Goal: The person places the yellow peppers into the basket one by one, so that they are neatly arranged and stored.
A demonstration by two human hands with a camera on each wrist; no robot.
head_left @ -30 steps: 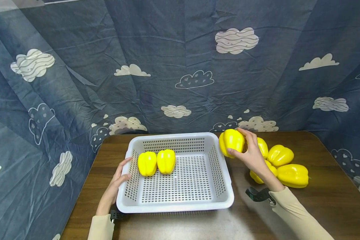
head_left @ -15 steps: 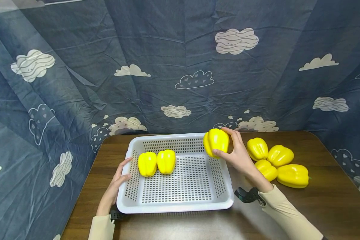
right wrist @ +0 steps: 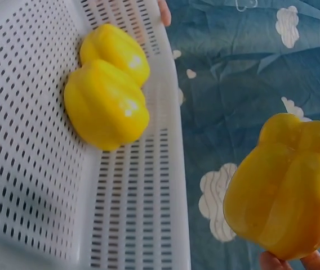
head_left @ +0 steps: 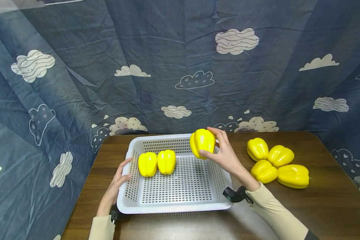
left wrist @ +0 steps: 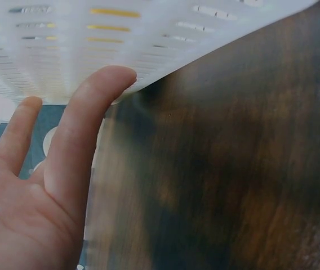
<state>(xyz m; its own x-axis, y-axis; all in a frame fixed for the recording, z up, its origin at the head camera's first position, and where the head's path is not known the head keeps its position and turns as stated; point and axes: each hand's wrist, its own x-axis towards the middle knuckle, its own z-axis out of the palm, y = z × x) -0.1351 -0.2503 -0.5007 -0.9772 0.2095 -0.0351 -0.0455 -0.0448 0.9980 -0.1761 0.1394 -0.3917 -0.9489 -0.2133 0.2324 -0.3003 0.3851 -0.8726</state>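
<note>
My right hand (head_left: 226,156) grips a yellow bell pepper (head_left: 202,143) between thumb and fingers, above the right back part of a white perforated basket (head_left: 177,209). In the right wrist view the held pepper (right wrist: 284,188) appears at the right edge, with only fingertips showing round it. Two more yellow peppers (head_left: 147,164) lie side by side in the basket's left part. At the basket's left side, my left hand (head_left: 114,185) rests with extended fingers against the wall and rim. The left wrist view shows its thumb (left wrist: 78,135) touching the slotted wall (left wrist: 165,34).
Several yellow bell peppers (head_left: 264,171) lie grouped on the brown wooden table (head_left: 327,206) to the right of the basket. A blue cloth with cloud prints (head_left: 168,40) hangs behind the table.
My right hand has carried its bell pepper leftward, from beside the basket's right edge to over its inside. The left hand and the two peppers in the basket have stayed put.
</note>
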